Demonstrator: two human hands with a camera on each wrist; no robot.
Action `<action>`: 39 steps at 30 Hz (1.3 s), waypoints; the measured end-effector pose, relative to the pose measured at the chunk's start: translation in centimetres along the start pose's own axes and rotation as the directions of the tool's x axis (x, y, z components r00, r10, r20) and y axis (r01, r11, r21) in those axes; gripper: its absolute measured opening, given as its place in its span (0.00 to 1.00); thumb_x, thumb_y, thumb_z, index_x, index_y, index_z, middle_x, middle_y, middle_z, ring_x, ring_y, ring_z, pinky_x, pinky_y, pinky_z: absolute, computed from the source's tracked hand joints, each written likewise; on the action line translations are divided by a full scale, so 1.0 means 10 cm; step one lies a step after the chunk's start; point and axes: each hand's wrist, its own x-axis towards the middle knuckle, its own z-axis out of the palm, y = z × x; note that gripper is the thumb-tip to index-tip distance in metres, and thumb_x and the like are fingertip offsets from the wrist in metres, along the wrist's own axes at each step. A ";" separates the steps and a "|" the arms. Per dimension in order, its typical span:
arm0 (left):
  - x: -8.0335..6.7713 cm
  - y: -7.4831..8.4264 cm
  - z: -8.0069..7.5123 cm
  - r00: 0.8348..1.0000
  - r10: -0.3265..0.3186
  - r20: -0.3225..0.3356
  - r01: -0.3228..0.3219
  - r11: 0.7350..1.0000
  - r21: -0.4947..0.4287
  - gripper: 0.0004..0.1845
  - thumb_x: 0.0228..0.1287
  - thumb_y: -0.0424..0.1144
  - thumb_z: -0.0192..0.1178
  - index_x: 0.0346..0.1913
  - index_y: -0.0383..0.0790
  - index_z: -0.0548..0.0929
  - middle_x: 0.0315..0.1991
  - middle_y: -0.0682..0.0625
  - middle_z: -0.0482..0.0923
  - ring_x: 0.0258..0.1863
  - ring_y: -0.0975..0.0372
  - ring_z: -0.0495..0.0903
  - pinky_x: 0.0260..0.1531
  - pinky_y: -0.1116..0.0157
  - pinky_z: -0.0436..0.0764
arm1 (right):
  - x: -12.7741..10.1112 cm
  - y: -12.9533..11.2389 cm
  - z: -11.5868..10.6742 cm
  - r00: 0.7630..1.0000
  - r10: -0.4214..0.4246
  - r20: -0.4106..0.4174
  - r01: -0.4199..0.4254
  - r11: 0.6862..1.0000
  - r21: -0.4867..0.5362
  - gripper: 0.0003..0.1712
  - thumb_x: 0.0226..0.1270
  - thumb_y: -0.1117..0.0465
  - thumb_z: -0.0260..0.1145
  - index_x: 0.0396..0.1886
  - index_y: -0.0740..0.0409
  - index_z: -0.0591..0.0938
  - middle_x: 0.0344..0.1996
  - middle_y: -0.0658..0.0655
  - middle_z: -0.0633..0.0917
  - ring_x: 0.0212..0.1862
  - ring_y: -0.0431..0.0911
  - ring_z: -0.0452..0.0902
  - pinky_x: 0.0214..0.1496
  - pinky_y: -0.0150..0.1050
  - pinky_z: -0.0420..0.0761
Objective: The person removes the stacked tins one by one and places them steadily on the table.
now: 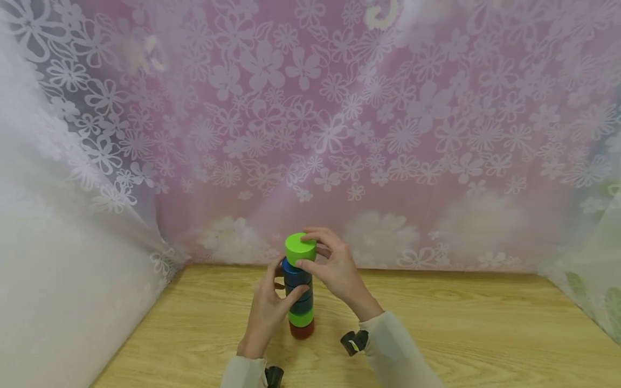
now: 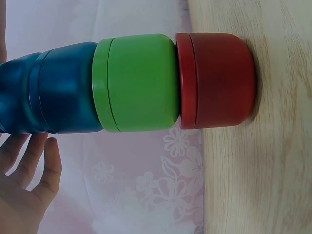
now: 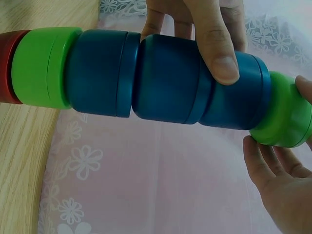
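A tower of small round lidded tins stands on the table. At its foot is a red tin (image 2: 222,80), then a green tin (image 2: 139,83), then three blue tins (image 3: 168,78). On top sits another green tin (image 1: 299,250), slightly out of line with the blue one under it in the right wrist view. My right hand (image 1: 342,272) holds this top tin between thumb and fingers. Lower down, my left hand (image 1: 267,310) grips the upper blue tins, its thumb in front and fingers behind. The left wrist view cuts off the top of the tower.
The wooden table (image 1: 461,323) extends to both sides of the tower. Behind it hangs a pink floral curtain (image 1: 310,134), and a white sheet (image 1: 63,258) closes off the left side. Each wrist carries a small black camera (image 1: 354,343).
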 end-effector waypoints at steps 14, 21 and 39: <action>-0.04 0.01 -0.06 1.000 0.003 0.010 -0.002 1.000 -0.009 0.38 0.59 0.35 0.75 0.70 0.35 0.69 0.48 0.44 0.82 0.43 0.55 0.82 0.37 0.58 0.85 | -0.13 -0.06 -0.10 1.000 0.001 -0.027 -0.003 0.998 -0.063 0.22 0.58 0.75 0.75 0.53 0.69 0.81 0.63 0.65 0.76 0.60 0.61 0.78 0.60 0.46 0.80; -0.05 0.03 -0.10 1.000 -0.012 0.017 0.012 0.999 -0.037 0.39 0.59 0.35 0.76 0.71 0.35 0.69 0.48 0.44 0.82 0.44 0.54 0.81 0.37 0.51 0.85 | -0.20 -0.07 -0.18 0.999 -0.001 -0.044 -0.003 0.996 -0.086 0.22 0.57 0.76 0.75 0.52 0.69 0.81 0.62 0.66 0.76 0.61 0.61 0.76 0.59 0.48 0.80; -0.05 0.01 -0.06 1.000 -0.027 0.014 0.028 0.999 -0.019 0.38 0.59 0.35 0.75 0.71 0.37 0.69 0.49 0.45 0.81 0.45 0.55 0.80 0.38 0.55 0.84 | -0.36 0.05 -0.42 0.998 -0.015 -0.061 0.006 0.990 -0.141 0.20 0.57 0.78 0.75 0.50 0.68 0.82 0.61 0.66 0.77 0.62 0.61 0.76 0.59 0.51 0.80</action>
